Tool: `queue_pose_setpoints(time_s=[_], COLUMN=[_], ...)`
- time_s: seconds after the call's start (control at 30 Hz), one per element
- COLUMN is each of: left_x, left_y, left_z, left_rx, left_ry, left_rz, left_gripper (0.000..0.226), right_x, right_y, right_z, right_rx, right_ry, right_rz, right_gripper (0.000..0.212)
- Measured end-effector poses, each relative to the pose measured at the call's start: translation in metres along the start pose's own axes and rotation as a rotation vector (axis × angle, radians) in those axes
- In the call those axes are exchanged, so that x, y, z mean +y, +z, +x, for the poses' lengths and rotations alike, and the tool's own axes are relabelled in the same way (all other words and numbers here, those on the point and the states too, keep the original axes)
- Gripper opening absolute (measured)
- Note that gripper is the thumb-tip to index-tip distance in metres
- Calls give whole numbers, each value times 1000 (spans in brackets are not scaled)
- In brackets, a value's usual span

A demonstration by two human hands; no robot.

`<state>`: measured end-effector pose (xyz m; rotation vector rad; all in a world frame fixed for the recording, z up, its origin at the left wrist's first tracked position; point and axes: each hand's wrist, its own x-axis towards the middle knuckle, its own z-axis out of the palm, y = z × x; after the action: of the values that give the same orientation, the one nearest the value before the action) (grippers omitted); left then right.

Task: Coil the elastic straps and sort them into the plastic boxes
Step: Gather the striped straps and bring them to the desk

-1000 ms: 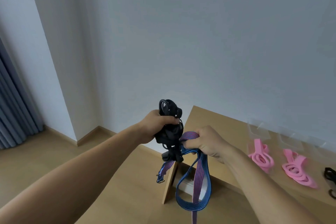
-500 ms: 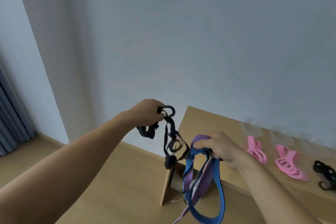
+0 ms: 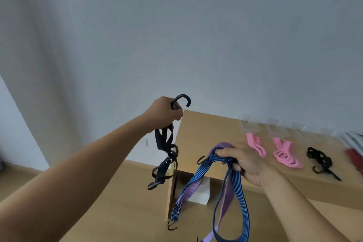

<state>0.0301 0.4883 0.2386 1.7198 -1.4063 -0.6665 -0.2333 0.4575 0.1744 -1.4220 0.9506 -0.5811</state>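
My left hand (image 3: 164,113) grips a black elastic strap (image 3: 164,151) just below its upper hook, held up left of the wooden table (image 3: 204,129). The strap hangs down tangled, with its other hook at the bottom. My right hand (image 3: 243,160) grips a bunch of blue and purple striped straps (image 3: 228,188) over the table's front edge; their loops and metal hooks dangle below. Clear plastic boxes (image 3: 249,124) stand in a row along the wall.
Two pink coiled straps (image 3: 255,145) (image 3: 284,155), a black hooked strap (image 3: 320,160) and a dark red strap (image 3: 354,156) lie on the table in front of the boxes. A white box (image 3: 199,192) sits under the table on the wooden floor.
My left hand has pulled the black strap up and away from the blue bundle, so it now hangs free. My right hand has dropped slightly with the blue straps.
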Motion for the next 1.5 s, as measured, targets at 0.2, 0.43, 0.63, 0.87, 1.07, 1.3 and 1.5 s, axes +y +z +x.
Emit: queue_pose_setpoints(time_s=[0.2,0.43,0.63,0.87,1.07,1.3,1.5], left_x=[41,88,112,119,105,92,120], left_y=[22,75,87,129,170,235,286], left_z=[4,11,40,71,87,72,67], left_rx=[-232,-427,-260,-97,-38,-419,-582], left_ry=[37,-92,-129,-250,-398,-523,-51], left_rz=[-457,-864,-1224,-1396,-1110,-564,357], left_gripper=[14,11,10,8,8,28,55], right_x=[7,15,37,41,14,-24,-23], right_y=[5,25,-1,-47,-123,-205,-247], right_z=[-14,-22,-38,-44,-59,-81,-93], right_rx=[166,135,76,48,130,313,390], right_ry=[-18,-84,-3,22,-45,-147,-180], right_rz=[-23,185,21,63,45,-122,-233], right_gripper=[32,48,32,44,14,13,21])
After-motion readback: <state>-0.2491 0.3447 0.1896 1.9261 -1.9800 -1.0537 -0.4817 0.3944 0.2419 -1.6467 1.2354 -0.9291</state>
